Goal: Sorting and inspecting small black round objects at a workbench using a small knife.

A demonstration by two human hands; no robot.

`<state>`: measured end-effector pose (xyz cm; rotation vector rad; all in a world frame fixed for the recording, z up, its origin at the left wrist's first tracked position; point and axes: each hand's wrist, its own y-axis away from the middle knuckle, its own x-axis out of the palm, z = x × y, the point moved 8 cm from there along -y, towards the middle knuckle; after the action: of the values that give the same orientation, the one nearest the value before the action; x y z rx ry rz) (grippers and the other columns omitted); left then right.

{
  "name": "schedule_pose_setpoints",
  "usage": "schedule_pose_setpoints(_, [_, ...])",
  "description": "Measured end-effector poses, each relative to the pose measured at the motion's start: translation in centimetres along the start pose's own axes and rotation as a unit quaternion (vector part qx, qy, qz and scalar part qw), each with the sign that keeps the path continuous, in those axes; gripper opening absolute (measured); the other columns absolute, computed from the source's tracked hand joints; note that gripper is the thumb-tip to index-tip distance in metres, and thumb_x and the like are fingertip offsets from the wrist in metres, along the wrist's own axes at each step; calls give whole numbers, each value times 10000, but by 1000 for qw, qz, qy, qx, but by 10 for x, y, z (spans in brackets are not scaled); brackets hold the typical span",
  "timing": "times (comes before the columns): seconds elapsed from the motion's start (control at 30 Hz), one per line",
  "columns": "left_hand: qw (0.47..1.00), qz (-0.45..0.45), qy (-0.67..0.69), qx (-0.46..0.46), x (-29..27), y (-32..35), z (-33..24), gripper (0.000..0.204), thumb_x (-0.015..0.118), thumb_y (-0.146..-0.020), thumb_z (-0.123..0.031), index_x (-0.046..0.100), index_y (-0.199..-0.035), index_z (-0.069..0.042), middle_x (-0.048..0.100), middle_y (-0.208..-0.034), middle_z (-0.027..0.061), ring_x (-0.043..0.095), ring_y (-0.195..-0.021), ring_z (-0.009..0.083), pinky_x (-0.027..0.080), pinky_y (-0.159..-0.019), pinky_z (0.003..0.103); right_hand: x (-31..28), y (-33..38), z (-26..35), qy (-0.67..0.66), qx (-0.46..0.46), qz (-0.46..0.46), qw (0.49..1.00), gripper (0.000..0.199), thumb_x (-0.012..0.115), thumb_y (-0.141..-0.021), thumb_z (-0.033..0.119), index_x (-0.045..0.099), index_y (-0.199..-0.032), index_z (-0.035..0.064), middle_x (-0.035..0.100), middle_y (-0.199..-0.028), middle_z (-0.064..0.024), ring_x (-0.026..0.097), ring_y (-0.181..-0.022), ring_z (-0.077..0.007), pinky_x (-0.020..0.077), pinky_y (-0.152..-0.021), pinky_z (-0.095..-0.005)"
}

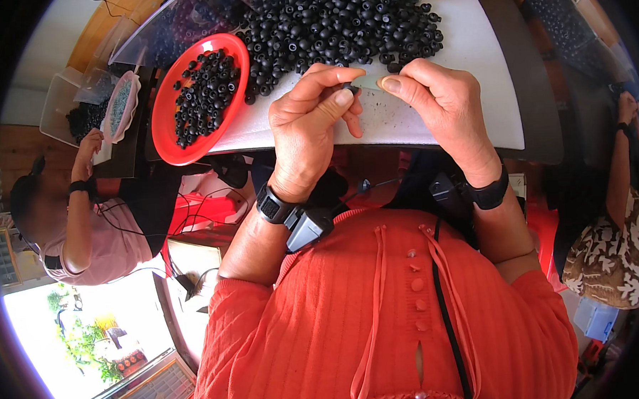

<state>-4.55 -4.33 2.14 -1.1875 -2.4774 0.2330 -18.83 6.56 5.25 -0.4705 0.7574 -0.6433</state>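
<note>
- Worktop (470,57): a white surface that carries the parts. A person works at either side, each at their own station.
- Heap of black rings (340,20): small rubber-like pieces piled on the far part of the worktop, spreading toward the hands.
- Red plate (163,124): round, at the left edge of the worktop, holding a smaller batch of the same black rings.
- Clear plastic boxes (62,104): rectangular, beyond the plate on the left; contents are dark and not legible. No labels or signs can be made out.
- Left hand (315,110): closed in a pinch, thumb and forefinger holding one small black ring (352,89) above the near edge of the worktop.
- Right hand (436,98): closed in a narrow pinch on a thin pale strip (368,81), its tip touching the ring.
- Step in hand, as judged: the ring and the strip are being brought together. The next move appears to call for fine alignment and a steady grip from both hands.
</note>
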Motion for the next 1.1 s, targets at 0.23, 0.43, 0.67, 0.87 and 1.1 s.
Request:
schedule_pose_setpoints(0.23, [1000,-5,4,-4,-1,0,1,255,572,-1002,63,678,-1233,85,628,-1063,124,641,-820,179,553,-664,276,0,0,1,2,3,5,1000,381,758,-952,288,585,-697,63,534,-562,-89,487,-466,-242,382,-475,-372])
schedule_pose_setpoints(0.43, [1000,-7,-11,-9,-2,0,1,244,574,-1009,45,680,-1225,82,633,-1041,123,640,-796,179,546,-660,277,0,1,0,2,1,4,1000,386,765,-946,291,580,-700,58,531,-561,-89,468,-465,-241,378,-476,-374])
schedule_pose_setpoints(0.67, [1000,-7,6,-10,0,-2,0,269,582,-1021,18,674,-1268,73,630,-1019,112,639,-798,179,547,-658,280,-4,1,-4,-23,24,-40,999,318,786,-934,261,643,-741,53,521,-554,-71,481,-464,-192,372,-471,-339])
schedule_pose_setpoints(0.87, [1000,5,17,-13,-1,-2,1,290,568,-1031,17,661,-1299,76,613,-1050,106,638,-842,187,571,-644,283,-4,2,-3,-17,28,-46,998,304,790,-931,249,650,-747,52,515,-554,-66,480,-465,-186,376,-471,-337])
schedule_pose_setpoints(1.1, [1000,13,17,-20,0,-2,2,294,558,-1036,21,652,-1306,91,591,-1065,101,638,-853,188,575,-645,284,-4,1,0,-3,23,-38,999,299,792,-925,247,647,-750,53,537,-564,-77,504,-473,-208,387,-475,-347])
